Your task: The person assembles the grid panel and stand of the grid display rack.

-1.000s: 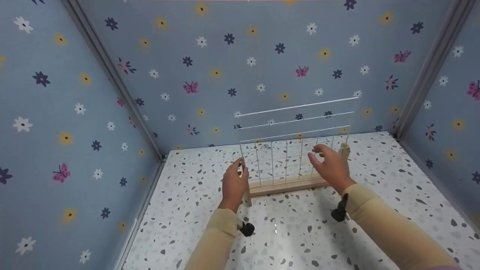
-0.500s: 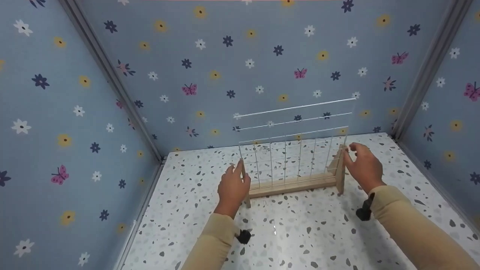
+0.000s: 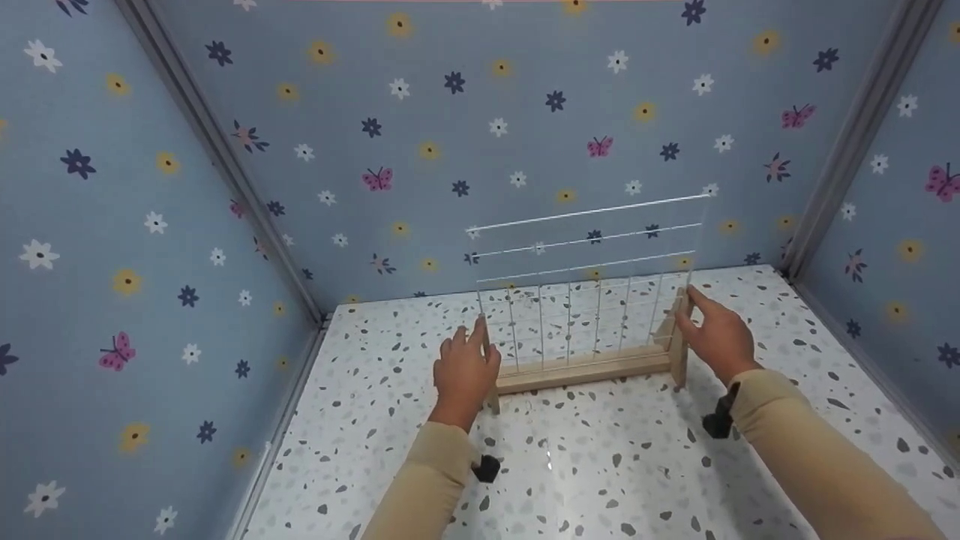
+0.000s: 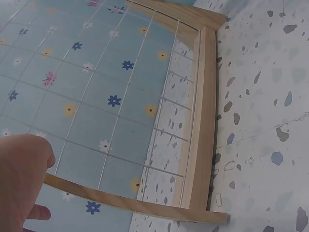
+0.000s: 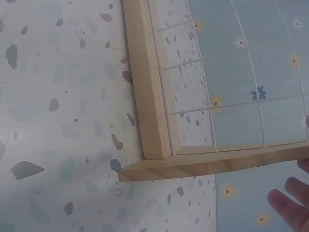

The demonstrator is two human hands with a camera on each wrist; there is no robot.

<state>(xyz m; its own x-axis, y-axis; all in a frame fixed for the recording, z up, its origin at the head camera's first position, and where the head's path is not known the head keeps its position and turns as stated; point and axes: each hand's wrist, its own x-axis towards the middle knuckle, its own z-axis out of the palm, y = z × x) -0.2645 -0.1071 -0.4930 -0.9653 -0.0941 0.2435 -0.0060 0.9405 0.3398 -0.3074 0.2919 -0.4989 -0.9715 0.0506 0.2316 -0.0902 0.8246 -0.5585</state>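
Observation:
A white wire rack (image 3: 585, 214) with a wooden base bar (image 3: 585, 373) stands upright on the speckled surface in the head view. My left hand (image 3: 463, 371) pinches its left wooden end piece (image 3: 494, 401) between thumb and fingers. On the other side, the right hand (image 3: 720, 334) grips the top of the right wooden end piece (image 3: 679, 356). The left wrist view has the left hand (image 4: 21, 169) at one tip of the curved wooden end piece (image 4: 135, 204). Only some fingertips (image 5: 282, 205) of the right hand show in the right wrist view, below the wooden end (image 5: 217, 166).
Blue walls with flowers and butterflies (image 3: 420, 187) rise behind and at both sides. Grey metal corner strips (image 3: 232, 165) run where they meet. The white speckled tabletop (image 3: 585, 465) spreads in front of the rack.
My right hand has moved right from in front of the wires, round the right wooden end piece, and now grips it. The left hand stays at the left end piece.

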